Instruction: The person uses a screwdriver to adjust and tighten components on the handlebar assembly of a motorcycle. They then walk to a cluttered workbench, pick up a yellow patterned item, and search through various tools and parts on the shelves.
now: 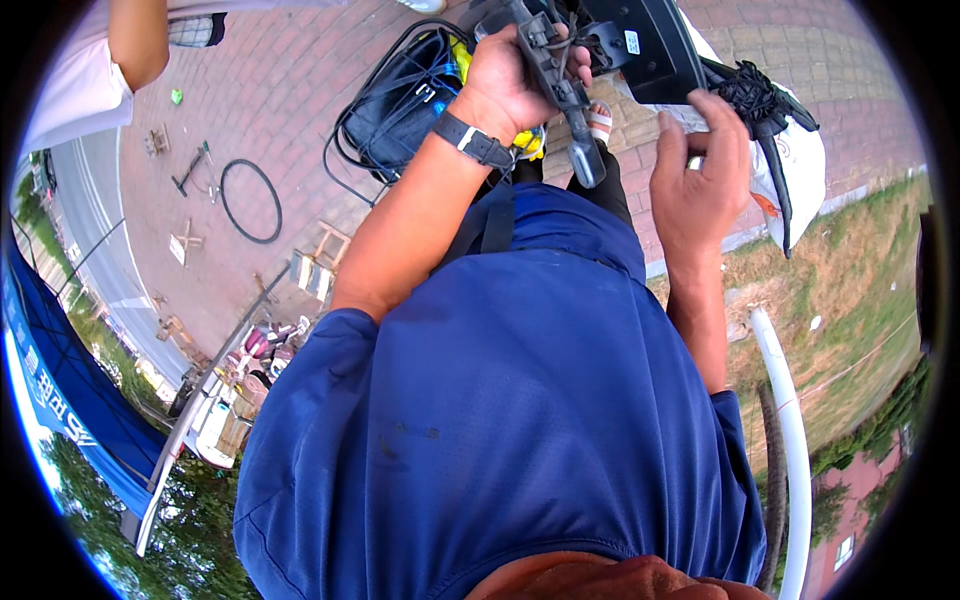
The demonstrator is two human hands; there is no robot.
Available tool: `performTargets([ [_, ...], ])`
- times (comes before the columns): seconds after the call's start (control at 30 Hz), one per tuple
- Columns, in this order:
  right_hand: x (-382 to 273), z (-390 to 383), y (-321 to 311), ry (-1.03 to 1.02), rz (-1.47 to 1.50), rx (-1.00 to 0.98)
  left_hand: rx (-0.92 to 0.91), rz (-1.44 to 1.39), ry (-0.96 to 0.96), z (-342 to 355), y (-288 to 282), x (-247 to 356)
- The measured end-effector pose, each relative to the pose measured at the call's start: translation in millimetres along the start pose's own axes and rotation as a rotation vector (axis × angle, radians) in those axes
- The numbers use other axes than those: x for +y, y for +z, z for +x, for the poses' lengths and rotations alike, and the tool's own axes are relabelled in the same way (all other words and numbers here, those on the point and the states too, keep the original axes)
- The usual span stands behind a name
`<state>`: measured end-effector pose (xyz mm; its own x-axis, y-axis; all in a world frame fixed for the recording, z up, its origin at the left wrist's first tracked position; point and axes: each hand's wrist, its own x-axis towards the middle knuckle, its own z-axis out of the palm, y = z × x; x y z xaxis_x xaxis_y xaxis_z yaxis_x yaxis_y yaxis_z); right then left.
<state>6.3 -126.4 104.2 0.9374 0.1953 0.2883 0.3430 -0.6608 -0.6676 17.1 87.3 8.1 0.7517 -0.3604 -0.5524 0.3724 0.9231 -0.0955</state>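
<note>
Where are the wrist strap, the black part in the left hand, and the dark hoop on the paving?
Wrist strap (469, 138): head view, on the buckle.
Black part (567, 92): head view, mid-length.
Dark hoop (262, 240): head view, lower rim.

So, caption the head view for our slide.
Left hand holding a black part, right hand near a black panel, paving below.

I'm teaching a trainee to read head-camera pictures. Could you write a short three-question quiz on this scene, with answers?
1. Which wrist wears the dark buckled strap?
2. True or false: the left grip holds a long black part.
3. Where is the thin black hoop: (a) in the left grip, (b) on the paving, (c) on the grass?

Key: 1. the left; 2. true; 3. b.
</note>
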Motion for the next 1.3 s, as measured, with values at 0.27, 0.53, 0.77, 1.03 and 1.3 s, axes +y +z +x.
performTargets([
  [0.27,13,-16,20,0.485,0.369,-0.649,-0.099,-0.013,-0.067,2,-8,2],
  [0.53,10,-17,28,0.394,0.356,-0.754,-0.047,-0.041,-0.002,-2,3,-4],
  [0.77,17,-17,23,0.383,0.409,-0.653,-0.068,-0.005,0.031,-6,1,-5],
  [1.03,26,-19,24,0.177,0.202,-0.535,-0.112,0.007,0.033,-12,-1,-3],
  [1.3,31,-21,24,0.14,0.211,-0.489,-0.038,0.045,0.041,-13,-1,-4],
])
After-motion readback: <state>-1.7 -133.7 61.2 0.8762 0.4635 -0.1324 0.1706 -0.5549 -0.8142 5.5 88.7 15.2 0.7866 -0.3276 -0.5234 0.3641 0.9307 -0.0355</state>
